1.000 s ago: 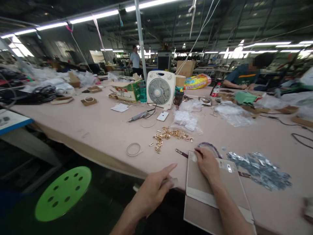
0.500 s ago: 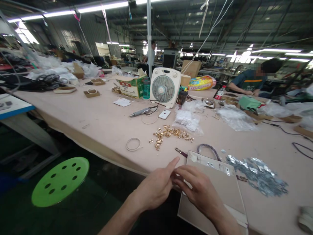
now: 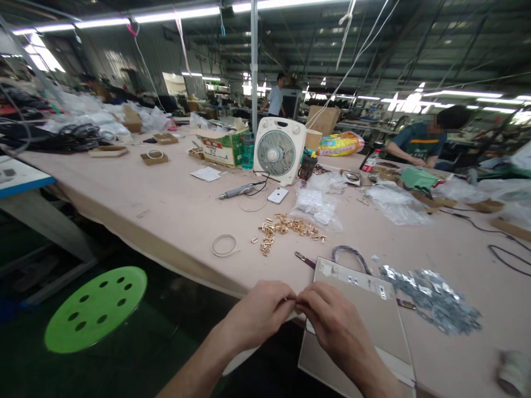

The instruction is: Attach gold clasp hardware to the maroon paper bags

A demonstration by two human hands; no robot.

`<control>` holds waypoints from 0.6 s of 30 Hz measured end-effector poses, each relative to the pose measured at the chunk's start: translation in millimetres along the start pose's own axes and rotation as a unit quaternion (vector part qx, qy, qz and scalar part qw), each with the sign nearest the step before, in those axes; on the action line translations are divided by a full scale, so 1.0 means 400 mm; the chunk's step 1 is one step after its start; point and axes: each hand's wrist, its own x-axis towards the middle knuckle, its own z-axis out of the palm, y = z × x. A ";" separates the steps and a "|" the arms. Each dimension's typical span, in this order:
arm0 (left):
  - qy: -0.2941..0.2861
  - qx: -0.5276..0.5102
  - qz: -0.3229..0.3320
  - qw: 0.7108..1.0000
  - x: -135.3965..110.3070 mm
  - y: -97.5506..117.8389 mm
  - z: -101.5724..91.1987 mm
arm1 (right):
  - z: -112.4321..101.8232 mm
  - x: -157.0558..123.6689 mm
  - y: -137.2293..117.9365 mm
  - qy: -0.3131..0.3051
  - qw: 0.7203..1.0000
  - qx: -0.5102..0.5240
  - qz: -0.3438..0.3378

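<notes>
My left hand (image 3: 265, 309) and my right hand (image 3: 329, 312) meet at the fingertips near the table's front edge. Both are closed in a pinch; what is between the fingers is too small or hidden to name. Under my right hand lies a flat beige bag piece (image 3: 369, 309) that hangs partly over the edge. It has a wrapped handle loop (image 3: 352, 250) at its far end and dark straps with metal ends, one on each side. A pale curved shape (image 3: 240, 359) shows below my left wrist.
Gold metal fittings (image 3: 292, 225) lie loose beyond my hands, and silver metal pieces (image 3: 435, 298) are heaped to the right. A white fan (image 3: 279, 149), a phone (image 3: 277, 195), a grey corded hand tool (image 3: 236, 192) and plastic bags (image 3: 317, 204) stand farther back. A green stool (image 3: 97, 309) is at left.
My left index finger, stretched forward before, has curled in to pinch against my right fingertips. The pale shape below my left wrist has come into view. A person in the background has moved.
</notes>
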 end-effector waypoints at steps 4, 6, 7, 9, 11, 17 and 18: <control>0.004 -0.039 -0.012 0.999 0.000 -0.004 -0.005 | 0.015 -0.012 -0.002 0.041 0.999 0.008 -0.014; 0.002 -0.082 -0.030 0.996 0.002 -0.011 -0.009 | 0.024 -0.028 -0.012 0.067 0.997 0.010 -0.042; 0.003 -0.097 -0.044 0.994 0.003 -0.015 -0.013 | 0.027 -0.040 -0.018 0.070 0.996 0.018 -0.058; 0.011 -0.102 -0.070 0.992 0.004 -0.023 -0.022 | 0.025 -0.067 -0.030 0.050 0.993 0.059 -0.090; 0.019 -0.087 -0.084 0.993 0.001 -0.029 -0.030 | 0.009 -0.091 -0.028 0.010 0.986 0.124 -0.115; -0.058 -0.139 0.000 0.989 -0.004 -0.072 0.033 | -0.120 -0.121 0.160 0.054 0.981 0.149 0.112; -0.072 -0.145 0.030 0.986 0.001 -0.087 0.056 | -0.143 -0.124 0.212 0.088 0.974 0.122 0.168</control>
